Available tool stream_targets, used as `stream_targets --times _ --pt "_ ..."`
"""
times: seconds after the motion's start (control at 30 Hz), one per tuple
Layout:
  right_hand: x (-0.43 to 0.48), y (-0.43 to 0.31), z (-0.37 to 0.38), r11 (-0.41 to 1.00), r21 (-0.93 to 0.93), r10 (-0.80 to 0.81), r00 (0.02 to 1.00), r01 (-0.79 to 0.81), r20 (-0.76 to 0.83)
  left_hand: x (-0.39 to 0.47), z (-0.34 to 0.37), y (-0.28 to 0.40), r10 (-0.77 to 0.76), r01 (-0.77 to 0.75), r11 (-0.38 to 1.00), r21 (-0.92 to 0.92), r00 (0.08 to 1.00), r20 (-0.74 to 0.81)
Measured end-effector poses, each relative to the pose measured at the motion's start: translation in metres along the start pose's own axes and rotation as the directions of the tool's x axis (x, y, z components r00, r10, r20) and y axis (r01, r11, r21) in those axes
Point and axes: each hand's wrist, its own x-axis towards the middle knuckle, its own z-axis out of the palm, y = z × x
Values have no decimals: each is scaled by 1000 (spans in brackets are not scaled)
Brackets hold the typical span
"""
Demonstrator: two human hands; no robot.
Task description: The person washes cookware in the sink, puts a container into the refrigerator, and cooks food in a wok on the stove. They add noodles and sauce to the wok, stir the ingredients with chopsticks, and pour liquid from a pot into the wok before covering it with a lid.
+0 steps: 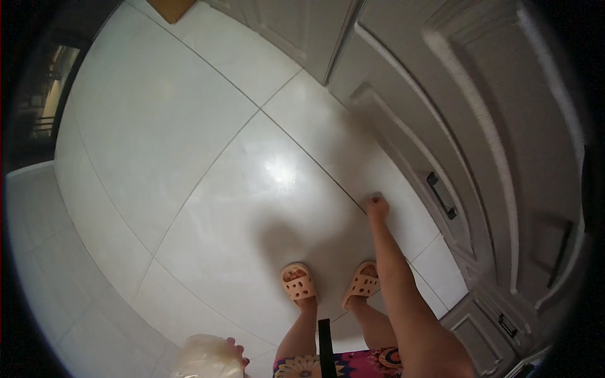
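Note:
My left hand (237, 352) is at the lower edge, with only its fingertips showing. They curl around the side of a cream-white package in clear plastic (208, 356); what is inside cannot be made out. My right arm stretches forward over the floor, and my right hand (378, 209) is closed in a fist. A small pale, glassy thing (376, 194) shows at the front of that fist, too small to identify. Below are my feet in peach-coloured slide sandals with holes (299, 287), standing on the tiles.
Glossy pale floor tiles (189, 118) spread ahead and left. Grey-brown panelled cabinet fronts (406, 108) line the right, with a dark handle (442, 196) jutting out. A brown object's corner (172, 9) enters at the top. A dark-framed glass panel (52, 94) stands at the left.

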Motion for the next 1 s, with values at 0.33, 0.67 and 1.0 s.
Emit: stream_targets --times 0.33,0.67,1.0 --pt "-204 25 -282 400 684 189 786 -609 589 -70 143 -33 -203 197 964 177 979 16" --pt "-403 69 -529 272 896 353 902 -352 248 -201 338 -93 -370 140 322 937 929 -11" --pt "-424 -21 -639 33 997 220 974 -66 57 -267 392 -97 -647 515 689 510 754 113"
